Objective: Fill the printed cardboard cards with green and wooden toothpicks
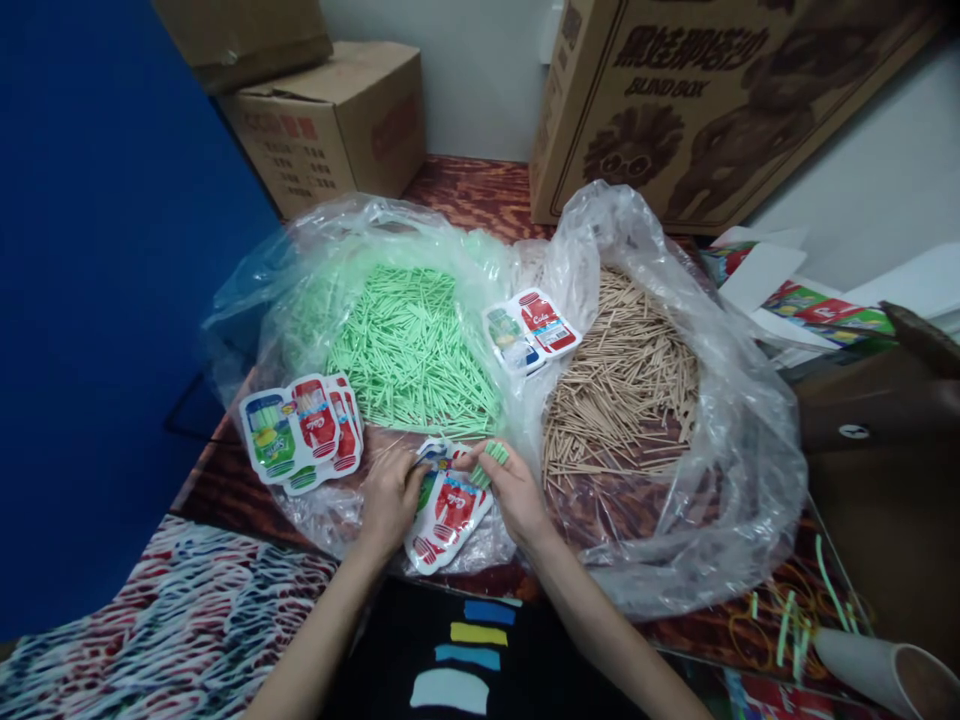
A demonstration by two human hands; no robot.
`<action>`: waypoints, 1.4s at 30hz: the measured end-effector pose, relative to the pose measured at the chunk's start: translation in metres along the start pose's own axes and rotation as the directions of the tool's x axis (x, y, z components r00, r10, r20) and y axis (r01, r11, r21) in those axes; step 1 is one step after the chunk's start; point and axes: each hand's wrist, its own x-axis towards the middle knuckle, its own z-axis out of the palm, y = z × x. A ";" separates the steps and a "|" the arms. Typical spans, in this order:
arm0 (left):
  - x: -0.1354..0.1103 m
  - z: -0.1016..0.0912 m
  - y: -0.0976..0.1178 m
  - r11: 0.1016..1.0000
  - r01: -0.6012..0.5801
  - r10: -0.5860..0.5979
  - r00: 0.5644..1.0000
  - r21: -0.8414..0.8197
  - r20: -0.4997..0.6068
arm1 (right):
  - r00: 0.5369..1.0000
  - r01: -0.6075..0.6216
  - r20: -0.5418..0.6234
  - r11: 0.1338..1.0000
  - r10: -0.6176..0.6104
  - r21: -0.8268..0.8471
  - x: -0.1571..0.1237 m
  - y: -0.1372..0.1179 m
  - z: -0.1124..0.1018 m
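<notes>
Looks mid-step: right hand (517,492) grip pinches green sticks (490,465) by the Cola-print pouch (456,512), left hand (390,500) grip pinches pouch, near counter (480,185) front; pouch stack (300,432) left, green heap (412,350) loose

So both forearms come up from the bottom edge, bare as far as you can see, and angle inward like an upside-down V. Left hand (388,500) is back-up, fingers bent over and bunched near the thumb in a closed grip. Right hand (516,495) is kinda mirrored, but its thumb lies on top, pressing down in a pinch, with a fingertip poking out toward the left hand. The two hands sit near each other, about level, not touching. Wrists look pretty straight. Left fingertips are partly hidden, can't make out exactly how they're placed.
</notes>
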 end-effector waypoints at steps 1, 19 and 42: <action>0.000 -0.002 -0.001 1.000 -0.015 0.015 1.000 -0.019 -0.002 | 1.000 -0.011 0.008 1.000 0.011 0.016 -0.001 -0.005 -0.001; 0.006 -0.016 0.051 0.821 0.167 0.044 0.935 -0.546 0.352 | 0.981 -0.125 0.178 0.951 0.076 0.282 0.026 -0.061 0.016; 0.012 -0.002 0.053 0.587 0.248 -0.214 0.966 -0.770 0.148 | 0.944 0.331 0.241 0.651 -0.226 -0.683 -0.023 -0.098 0.007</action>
